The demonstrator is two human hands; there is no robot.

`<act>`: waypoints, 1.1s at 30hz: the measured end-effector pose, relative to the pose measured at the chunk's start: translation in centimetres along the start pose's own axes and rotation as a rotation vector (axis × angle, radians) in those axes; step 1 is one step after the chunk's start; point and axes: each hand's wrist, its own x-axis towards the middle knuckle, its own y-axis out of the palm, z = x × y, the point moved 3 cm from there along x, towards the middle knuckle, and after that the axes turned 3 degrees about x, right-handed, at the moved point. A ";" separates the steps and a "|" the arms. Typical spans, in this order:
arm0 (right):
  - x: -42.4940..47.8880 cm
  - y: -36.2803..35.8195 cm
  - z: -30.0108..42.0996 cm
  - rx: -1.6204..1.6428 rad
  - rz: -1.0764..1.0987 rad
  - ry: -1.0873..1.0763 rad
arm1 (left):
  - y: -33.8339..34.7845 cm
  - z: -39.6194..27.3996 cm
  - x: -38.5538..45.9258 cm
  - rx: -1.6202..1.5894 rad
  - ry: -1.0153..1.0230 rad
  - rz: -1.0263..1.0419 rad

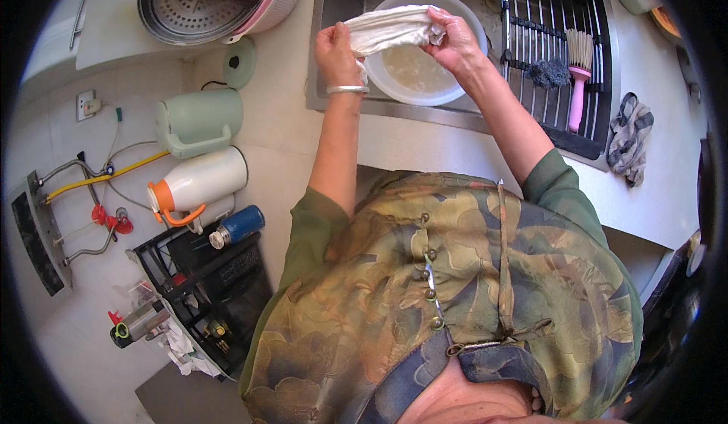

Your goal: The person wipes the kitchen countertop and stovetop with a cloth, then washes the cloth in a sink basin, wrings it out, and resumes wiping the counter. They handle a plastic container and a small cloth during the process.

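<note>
A wet-looking white cloth point(389, 27) is stretched sideways between both hands above a white plastic basin point(398, 97). My left hand point(336, 54), with a pale bangle at the wrist, grips the cloth's left end, and a bit of it hangs below the fingers. Its bunched right end is held in my right hand point(456, 40). Cloudy water point(418, 71) with some bubbles lies in the basin, which sits inside a metal sink point(341, 3). The cloth hides part of the basin's far left side.
Right of the basin, a black-framed drying rack point(509, 31) carries a dark scouring pad point(547, 74) and a pink-handled brush point(579, 82). A checked rag point(630, 134) lies on the right counter. Leftward stand a steamer pot point(193, 20), a green kettle point(196, 119), a white-and-orange jug point(210, 178) and a blue bottle point(242, 225).
</note>
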 end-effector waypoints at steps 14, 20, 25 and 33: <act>4.7 -5.7 5.9 0.214 0.209 -0.005 | -3.2 -1.1 1.2 -0.116 -0.253 0.273; -0.1 1.2 0.3 -0.376 0.235 -0.098 | 0.0 2.6 0.2 -0.577 -0.535 0.461; -0.9 1.2 -2.1 -0.580 0.315 -0.023 | 1.3 1.9 -1.6 -0.605 -0.432 0.483; -2.8 2.1 -3.1 -0.639 0.327 -0.096 | 2.2 -0.6 -3.3 -0.406 -0.148 0.539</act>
